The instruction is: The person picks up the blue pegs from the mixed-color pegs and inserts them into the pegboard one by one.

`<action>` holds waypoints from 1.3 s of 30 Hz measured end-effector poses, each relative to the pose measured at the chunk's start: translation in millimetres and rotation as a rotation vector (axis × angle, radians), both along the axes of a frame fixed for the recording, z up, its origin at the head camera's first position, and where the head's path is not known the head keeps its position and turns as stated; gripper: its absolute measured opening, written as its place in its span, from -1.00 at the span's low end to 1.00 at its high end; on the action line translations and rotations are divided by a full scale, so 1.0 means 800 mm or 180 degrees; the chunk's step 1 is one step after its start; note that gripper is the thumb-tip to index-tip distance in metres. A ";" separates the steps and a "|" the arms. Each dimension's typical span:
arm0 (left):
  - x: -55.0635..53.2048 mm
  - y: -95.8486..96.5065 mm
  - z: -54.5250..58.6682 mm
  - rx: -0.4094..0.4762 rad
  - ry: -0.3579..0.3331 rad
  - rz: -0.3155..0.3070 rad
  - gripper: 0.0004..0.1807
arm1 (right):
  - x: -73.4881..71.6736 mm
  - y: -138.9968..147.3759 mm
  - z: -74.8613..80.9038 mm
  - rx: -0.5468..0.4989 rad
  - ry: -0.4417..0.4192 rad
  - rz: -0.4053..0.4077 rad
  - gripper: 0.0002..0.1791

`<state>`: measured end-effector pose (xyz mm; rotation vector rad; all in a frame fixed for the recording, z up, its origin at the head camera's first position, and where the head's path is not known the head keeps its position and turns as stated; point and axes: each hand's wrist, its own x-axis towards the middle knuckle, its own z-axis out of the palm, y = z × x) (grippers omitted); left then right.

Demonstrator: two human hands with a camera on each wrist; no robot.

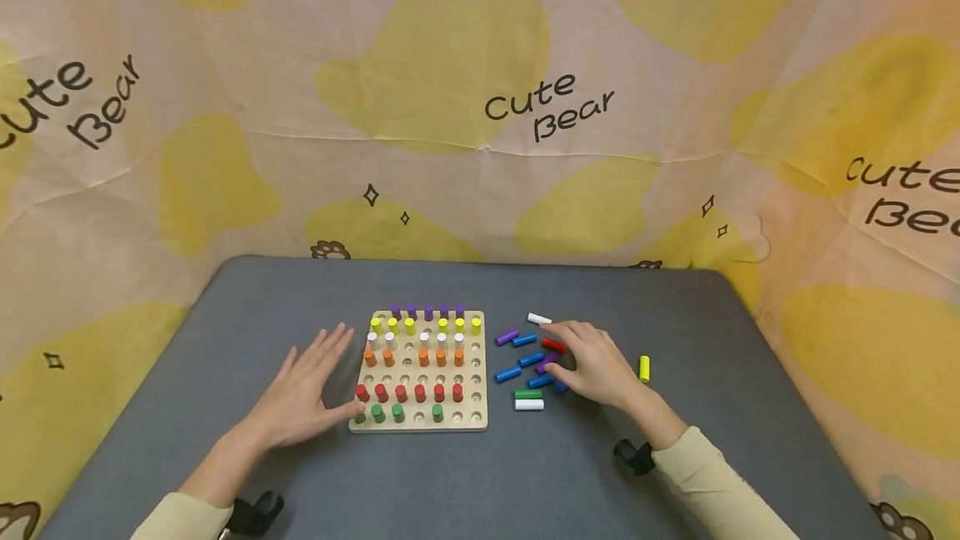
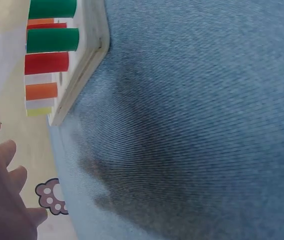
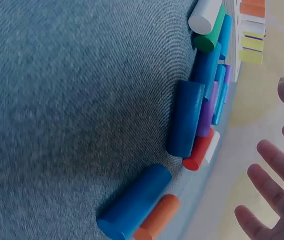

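Note:
A wooden pegboard [image 1: 467, 386] carries upright rows of green [image 1: 437, 412], red [image 1: 420, 392], orange [image 1: 423, 357], white [image 1: 423, 341], yellow [image 1: 442, 326] and purple pegs [image 1: 428, 312]. Beside its left edge is my left hand [image 1: 300, 402], fingers spread; its thumb overlaps the front left corner in the head view, but a gap shows in the left wrist view. Over loose pegs right of the board hovers my right hand [image 1: 596, 365], fingers apart, holding nothing visible. It partly covers the pile; the right wrist view shows a blue peg [image 3: 134, 202] and an orange peg [image 3: 157, 217] there.
Several loose blue pegs [image 1: 507, 374] lie with a green peg [image 1: 528, 394], white peg [image 1: 528, 405], purple peg [image 1: 507, 337] and red peg [image 1: 554, 345]. A yellow peg [image 1: 644, 368] lies apart at right. A printed cloth [image 1: 450, 48] hangs behind the grey table [image 1: 450, 490].

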<state>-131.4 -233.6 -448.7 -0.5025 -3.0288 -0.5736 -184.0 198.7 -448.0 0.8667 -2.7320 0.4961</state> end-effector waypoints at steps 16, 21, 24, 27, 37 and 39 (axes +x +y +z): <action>0.007 0.004 -0.019 -0.0005 -0.0189 -0.0112 0.22 | 0.000 -0.023 -0.012 -0.0169 -0.0227 0.0283 -0.48; 0.007 0.005 -0.022 0.0009 -0.0196 -0.0137 0.21 | 0.002 -0.031 -0.012 -0.0161 -0.0329 0.0312 -0.49; 0.006 0.005 -0.025 -0.0038 -0.0212 -0.0148 0.21 | 0.002 -0.036 -0.013 -0.0178 -0.0352 0.0368 -0.52; 0.005 0.004 -0.028 -0.0065 -0.0254 -0.0149 0.20 | 0.001 -0.039 -0.014 -0.0199 -0.0380 0.0419 -0.56; 0.003 0.005 -0.031 -0.0046 -0.0396 -0.0131 0.19 | 0.003 -0.052 -0.017 -0.0118 -0.0618 0.0394 -0.62; 0.002 0.005 -0.032 -0.0058 -0.0401 -0.0126 0.19 | 0.003 -0.054 -0.018 -0.0132 -0.0627 0.0417 -0.63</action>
